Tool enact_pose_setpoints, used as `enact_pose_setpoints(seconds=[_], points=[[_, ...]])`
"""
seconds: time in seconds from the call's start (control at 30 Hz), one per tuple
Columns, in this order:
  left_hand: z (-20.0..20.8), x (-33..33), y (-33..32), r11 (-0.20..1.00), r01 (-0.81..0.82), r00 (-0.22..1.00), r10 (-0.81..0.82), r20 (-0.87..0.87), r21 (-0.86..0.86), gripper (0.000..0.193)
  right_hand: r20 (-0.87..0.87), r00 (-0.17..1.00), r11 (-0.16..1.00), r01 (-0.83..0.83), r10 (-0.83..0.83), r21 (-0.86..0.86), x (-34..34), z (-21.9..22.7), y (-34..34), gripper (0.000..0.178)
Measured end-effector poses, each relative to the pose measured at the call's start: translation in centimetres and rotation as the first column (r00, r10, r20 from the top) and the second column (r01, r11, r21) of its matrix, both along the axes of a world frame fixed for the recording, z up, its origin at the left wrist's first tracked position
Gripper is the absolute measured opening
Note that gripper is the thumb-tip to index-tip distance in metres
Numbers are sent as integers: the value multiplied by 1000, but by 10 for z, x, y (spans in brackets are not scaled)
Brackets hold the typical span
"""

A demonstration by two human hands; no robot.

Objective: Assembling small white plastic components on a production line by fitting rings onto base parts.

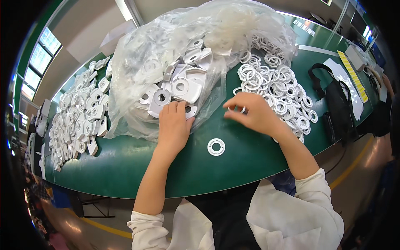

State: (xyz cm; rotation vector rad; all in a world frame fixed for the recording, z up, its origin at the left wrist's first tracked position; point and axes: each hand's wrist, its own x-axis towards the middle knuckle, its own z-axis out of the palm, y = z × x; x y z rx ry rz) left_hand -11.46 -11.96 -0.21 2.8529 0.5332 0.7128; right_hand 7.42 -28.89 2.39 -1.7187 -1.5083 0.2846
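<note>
My left hand (173,127) reaches to the mouth of a clear plastic bag (133,108), its fingers and thumb closed at the edge of a white plastic part with a round hole (191,111). My fingers partly cover that part. More white parts of this kind (181,86) lie heaped in the bag just beyond. My right hand (254,112) is curled above the table beside a pile of white plastic rings (283,89). A white ring (236,109) shows partly between its thumb and fingers. Below and between both hands, a single white ring (216,147) lies flat on the green table (183,171).
To the left spreads a large pile of white plastic parts (79,121). On the right, a black bag with a strap (338,104) lies near white sheets (348,85) and a yellow strip (353,77). The table's curved front edge runs close to my body.
</note>
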Motion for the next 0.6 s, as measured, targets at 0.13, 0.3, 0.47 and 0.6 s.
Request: enact_pose_setpoints(seconds=[0.13,0.3,0.47,0.6], points=[[3,-5,1,995,-51,999,49,-17,-88,54,88,898,902,-424,431,-84,-24,-2,-2,39],[25,-1,-11,954,-71,990,104,99,-292,62,23,876,858,-465,481,-220,-25,-10,-1,44],[32,1,-19,939,45,901,109,419,-341,67,-149,973,984,-167,174,60,-12,2,0,45],[26,6,-36,38,554,816,174,551,-832,50,-191,981,975,59,-17,216,-8,3,2,46]])
